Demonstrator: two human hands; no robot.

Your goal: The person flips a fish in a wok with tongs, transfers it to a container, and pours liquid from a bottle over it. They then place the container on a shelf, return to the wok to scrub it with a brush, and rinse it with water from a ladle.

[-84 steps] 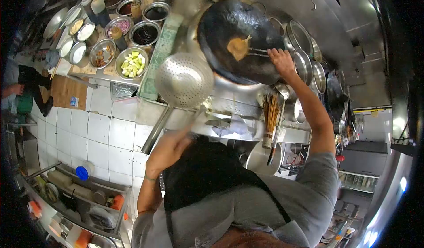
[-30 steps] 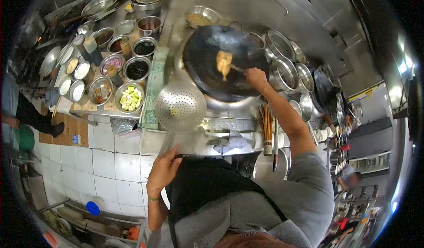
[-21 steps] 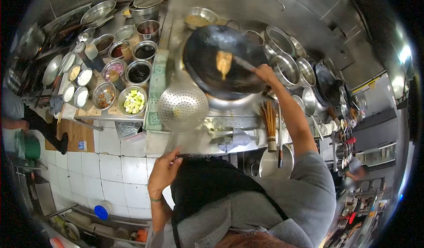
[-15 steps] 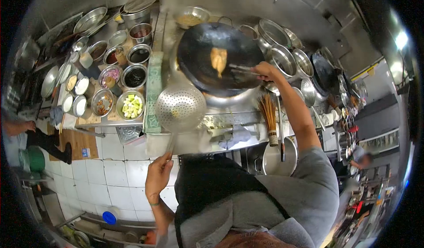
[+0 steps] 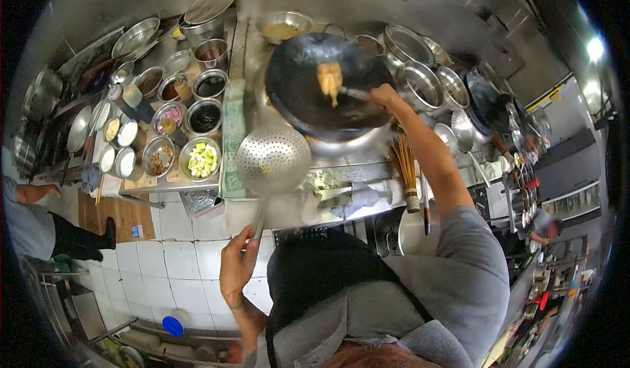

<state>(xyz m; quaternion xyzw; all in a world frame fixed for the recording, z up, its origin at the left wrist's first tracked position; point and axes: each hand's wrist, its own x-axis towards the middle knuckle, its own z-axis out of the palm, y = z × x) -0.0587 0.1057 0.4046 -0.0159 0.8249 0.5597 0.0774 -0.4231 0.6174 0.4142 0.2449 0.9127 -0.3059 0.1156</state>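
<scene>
Gripping a strainer [image 5: 274, 160] with curled fingers [image 5: 243, 239], the left hand [image 5: 237, 263] hangs above white tiles [image 5: 180, 263], the right hand [image 5: 384, 97] clenching a tool [image 5: 355, 93] over the counter's [image 5: 371, 170] wok [image 5: 295, 89]

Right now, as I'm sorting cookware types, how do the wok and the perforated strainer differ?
The wok is mostly black, while the strainer is silvery grey. The strainer's bowl is pierced with many small holes; the wok shows none. The wok also looks wider than the strainer's bowl. Both are round and bowl-shaped.
</scene>
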